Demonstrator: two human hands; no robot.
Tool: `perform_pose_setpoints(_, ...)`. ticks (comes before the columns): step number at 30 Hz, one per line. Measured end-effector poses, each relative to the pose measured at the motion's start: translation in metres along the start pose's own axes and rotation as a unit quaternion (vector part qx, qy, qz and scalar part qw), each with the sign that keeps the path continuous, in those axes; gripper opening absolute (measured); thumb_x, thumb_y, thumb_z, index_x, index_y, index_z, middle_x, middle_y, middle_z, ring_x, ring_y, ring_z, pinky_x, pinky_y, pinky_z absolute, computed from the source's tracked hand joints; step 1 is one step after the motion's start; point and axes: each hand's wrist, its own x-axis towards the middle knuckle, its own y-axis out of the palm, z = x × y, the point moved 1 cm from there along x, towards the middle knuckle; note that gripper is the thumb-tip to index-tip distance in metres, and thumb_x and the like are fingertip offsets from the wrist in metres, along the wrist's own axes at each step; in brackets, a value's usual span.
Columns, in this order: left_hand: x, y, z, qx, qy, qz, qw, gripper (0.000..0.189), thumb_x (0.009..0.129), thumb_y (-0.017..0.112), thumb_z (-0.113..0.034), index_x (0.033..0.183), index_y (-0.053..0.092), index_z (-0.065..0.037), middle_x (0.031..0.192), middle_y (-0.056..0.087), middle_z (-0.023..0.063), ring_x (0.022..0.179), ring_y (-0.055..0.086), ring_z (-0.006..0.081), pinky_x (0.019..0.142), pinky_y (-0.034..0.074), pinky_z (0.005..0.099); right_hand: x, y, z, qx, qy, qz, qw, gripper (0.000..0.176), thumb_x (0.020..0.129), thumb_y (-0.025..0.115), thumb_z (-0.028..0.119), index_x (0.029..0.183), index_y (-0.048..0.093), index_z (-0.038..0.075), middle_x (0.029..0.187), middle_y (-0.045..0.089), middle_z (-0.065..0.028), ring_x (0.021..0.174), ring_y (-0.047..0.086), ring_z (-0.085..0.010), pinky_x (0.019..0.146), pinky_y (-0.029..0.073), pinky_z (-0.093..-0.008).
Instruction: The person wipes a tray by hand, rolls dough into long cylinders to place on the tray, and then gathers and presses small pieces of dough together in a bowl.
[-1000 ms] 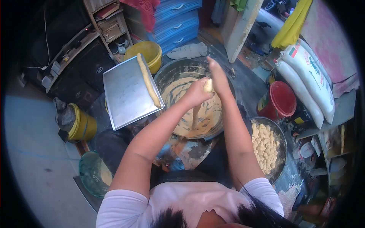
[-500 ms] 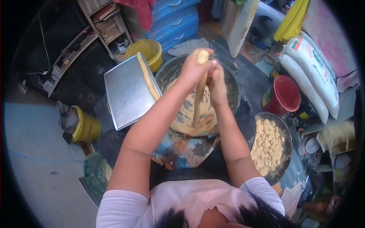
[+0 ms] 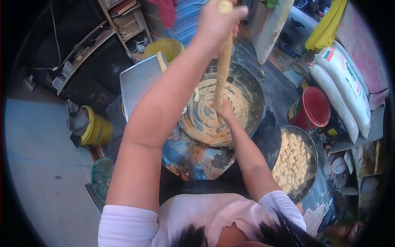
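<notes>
A long rope of dough (image 3: 222, 68) hangs nearly upright over a wide dark basin (image 3: 257, 88) whose inside is smeared with flour. My left hand (image 3: 216, 29) is closed around it high up, with the round pale end (image 3: 225, 6) poking out above the fist. Lower down, my right hand (image 3: 224, 112) grips the same rope near its bottom, just above the floury basin floor. A second dough rope (image 3: 161, 61) lies along the edge of a metal tray (image 3: 133, 80) to the left, partly hidden by my left forearm.
To the right, a round pan (image 3: 313, 164) holds many small dough pieces (image 3: 291, 162). Behind it stand a red bucket (image 3: 314, 107) and white sacks (image 3: 343, 78). Yellow buckets (image 3: 98, 127) and a green bowl (image 3: 101, 175) are on the left. An open door (image 3: 269, 29) is at the back.
My left hand has risen with the top of the dough rope. My right hand has slid down from beside it to the rope's lower part. The head view has shifted slightly.
</notes>
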Motion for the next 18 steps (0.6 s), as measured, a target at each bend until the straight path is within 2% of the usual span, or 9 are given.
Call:
perform_pose_setpoints(5, -0.025, 0.014, 0.047, 0.015, -0.075, -0.025, 0.997, 0.034, 0.073, 0.071, -0.012, 0.101, 0.054, -0.002, 0.063, 0.050, -0.0002, 0.049, 0.047, 0.0076, 0.043, 0.039, 0.0225, 0.018, -0.064, 0.178, 0.245, -0.179, -0.116, 0.946, 0.041, 0.074, 0.069, 0.017, 0.107, 0.052, 0.001, 0.097, 0.062, -0.0084, 0.087, 0.059, -0.0184, 0.076, 0.046, -0.0311)
perform_pose_setpoints(7, -0.027, 0.021, 0.040, 0.061, -0.028, -0.011, 0.998, 0.030, 0.073, 0.071, -0.013, 0.096, 0.056, -0.003, 0.063, 0.050, -0.0008, 0.050, 0.047, 0.0071, 0.043, 0.039, 0.0217, 0.013, -0.067, 0.195, 0.211, -0.203, -0.160, 0.943, 0.039, 0.074, 0.067, 0.017, 0.106, 0.052, 0.001, 0.096, 0.062, -0.0094, 0.087, 0.059, -0.0188, 0.076, 0.046, -0.0313)
perform_pose_setpoints(8, -0.026, 0.022, 0.037, 0.035, -0.050, -0.010, 0.998, 0.027, 0.073, 0.071, -0.014, 0.094, 0.058, -0.003, 0.063, 0.051, -0.0010, 0.050, 0.046, 0.0067, 0.043, 0.039, 0.0211, 0.012, -0.066, 0.199, 0.179, -0.228, -0.203, 0.935, 0.037, 0.075, 0.066, 0.018, 0.105, 0.053, 0.000, 0.095, 0.062, -0.0105, 0.086, 0.059, -0.0192, 0.075, 0.045, -0.0316)
perform_pose_setpoints(10, -0.025, 0.019, 0.030, 0.013, -0.057, -0.023, 0.998, 0.027, 0.073, 0.071, -0.015, 0.094, 0.058, -0.004, 0.062, 0.050, -0.0011, 0.049, 0.046, 0.0067, 0.043, 0.039, 0.0209, 0.008, -0.047, 0.166, 0.120, -0.218, -0.195, 0.949, 0.034, 0.075, 0.066, 0.020, 0.100, 0.055, 0.000, 0.088, 0.063, -0.0122, 0.083, 0.060, -0.0208, 0.073, 0.046, -0.0325)
perform_pose_setpoints(12, -0.024, 0.011, 0.025, -0.020, -0.051, -0.051, 0.997, 0.024, 0.074, 0.071, -0.016, 0.090, 0.057, -0.005, 0.062, 0.050, -0.0006, 0.049, 0.047, 0.0070, 0.043, 0.039, 0.0208, 0.005, -0.017, 0.104, 0.036, -0.037, -0.117, 0.992, 0.028, 0.077, 0.064, 0.021, 0.092, 0.056, -0.001, 0.079, 0.062, -0.0126, 0.079, 0.060, -0.0219, 0.072, 0.046, -0.0347)
perform_pose_setpoints(14, -0.021, -0.003, 0.030, -0.058, -0.058, -0.074, 0.994, 0.023, 0.074, 0.071, -0.016, 0.088, 0.057, -0.005, 0.061, 0.050, -0.0004, 0.049, 0.047, 0.0076, 0.043, 0.039, 0.0212, -0.004, 0.006, 0.038, -0.013, -0.051, -0.047, 0.998, 0.021, 0.078, 0.063, 0.019, 0.086, 0.055, 0.001, 0.074, 0.061, -0.0091, 0.067, 0.059, -0.0196, 0.063, 0.047, -0.0332)
perform_pose_setpoints(15, -0.020, -0.011, 0.035, -0.096, -0.066, -0.096, 0.989, 0.022, 0.074, 0.071, -0.016, 0.086, 0.057, -0.005, 0.061, 0.050, -0.0002, 0.050, 0.047, 0.0081, 0.043, 0.039, 0.0216, -0.003, 0.005, 0.038, -0.012, -0.051, -0.047, 0.998, 0.021, 0.078, 0.063, 0.019, 0.086, 0.055, 0.001, 0.074, 0.061, -0.0091, 0.067, 0.059, -0.0196, 0.063, 0.047, -0.0332)
perform_pose_setpoints(17, -0.024, -0.028, 0.054, -0.078, -0.086, -0.104, 0.988, 0.022, 0.075, 0.070, -0.019, 0.085, 0.056, -0.005, 0.062, 0.053, 0.0013, 0.050, 0.049, 0.0105, 0.047, 0.043, 0.0246, -0.005, 0.003, 0.039, 0.169, 0.061, 0.028, 0.983, 0.017, 0.077, 0.063, 0.017, 0.083, 0.056, 0.003, 0.070, 0.059, -0.0060, 0.056, 0.056, -0.0159, 0.053, 0.044, -0.0295)
perform_pose_setpoints(18, -0.029, -0.036, 0.071, -0.053, -0.111, -0.107, 0.987, 0.024, 0.077, 0.069, -0.024, 0.085, 0.056, -0.005, 0.064, 0.055, 0.0022, 0.054, 0.051, 0.0120, 0.054, 0.045, 0.0267, -0.001, -0.004, 0.052, 0.261, 0.014, 0.044, 0.964, 0.016, 0.076, 0.064, 0.016, 0.085, 0.056, 0.005, 0.066, 0.056, -0.0037, 0.048, 0.051, -0.0126, 0.047, 0.040, -0.0254)
